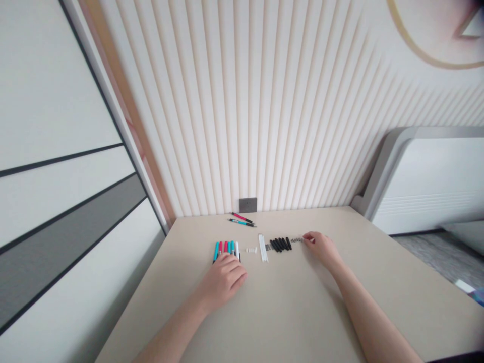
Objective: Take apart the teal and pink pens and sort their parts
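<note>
My left hand point(226, 280) rests on the table over the near ends of a row of blue, red and white pen barrels point(229, 247), its fingers loosely spread and apparently holding nothing. At the right end of a row of small dark metallic pieces point(297, 240), my right hand point(320, 247) has thumb and fingertips pinched together. Whatever is between them is too small to make out. Between the hands lie several black tapered pen grips point(281, 244), small grey parts point(268, 247), thin white refill-like sticks point(263, 248) and short white pieces point(251, 250).
Two whole pens, one red point(241, 218) and one blue point(242, 222), lie near the back of the beige table point(287, 302). A dark wall socket point(248, 204) sits just above its back edge. A white cabinet stands left; a padded headboard point(434, 176) is at right.
</note>
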Demonstrator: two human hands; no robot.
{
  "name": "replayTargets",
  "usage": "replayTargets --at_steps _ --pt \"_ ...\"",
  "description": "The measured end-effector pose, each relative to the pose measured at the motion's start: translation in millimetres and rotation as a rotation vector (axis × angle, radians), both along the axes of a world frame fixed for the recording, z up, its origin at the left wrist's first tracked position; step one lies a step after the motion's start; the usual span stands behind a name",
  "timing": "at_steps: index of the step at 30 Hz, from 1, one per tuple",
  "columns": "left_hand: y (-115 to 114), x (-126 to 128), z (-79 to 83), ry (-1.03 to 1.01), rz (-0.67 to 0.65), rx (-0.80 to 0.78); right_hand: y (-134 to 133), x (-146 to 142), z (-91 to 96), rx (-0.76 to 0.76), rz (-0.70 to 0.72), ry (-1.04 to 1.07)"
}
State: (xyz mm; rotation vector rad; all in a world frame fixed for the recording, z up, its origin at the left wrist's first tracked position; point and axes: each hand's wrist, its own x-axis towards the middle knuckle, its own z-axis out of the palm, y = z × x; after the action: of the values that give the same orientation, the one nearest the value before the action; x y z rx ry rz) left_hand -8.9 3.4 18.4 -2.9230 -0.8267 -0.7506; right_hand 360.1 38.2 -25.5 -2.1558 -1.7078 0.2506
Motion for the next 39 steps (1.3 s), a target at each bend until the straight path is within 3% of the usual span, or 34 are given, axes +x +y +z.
replayTargets --at_steps 13,18,21,24,27,39 --pt "1.1 -0.5 -3.0 0.010 0.003 -0.005 4.2 6.9 -9.2 0.068 0.038 0.099" --pt "0.9 -0.9 -4.5 0.021 0.015 -0.014 -0.5 -3.5 3.0 0.223 0.069 0.106" --pt "1.4 -1.0 -5.6 0.033 0.017 -0.022 -6.0 -18.8 13.3 0.326 0.187 0.113" --pt "2.1 -1.2 -6.5 0.036 0.020 -0.028 -12.1 -34.6 18.9 0.288 0.351 0.062" --pt "2.2 -1.3 -6.5 0.029 0.019 -0.026 -16.2 -45.7 19.4 0.223 0.428 0.008" --pt "2.2 -0.7 -6.5 0.027 0.010 -0.021 -16.5 -54.3 17.1 0.111 0.432 -0.128"
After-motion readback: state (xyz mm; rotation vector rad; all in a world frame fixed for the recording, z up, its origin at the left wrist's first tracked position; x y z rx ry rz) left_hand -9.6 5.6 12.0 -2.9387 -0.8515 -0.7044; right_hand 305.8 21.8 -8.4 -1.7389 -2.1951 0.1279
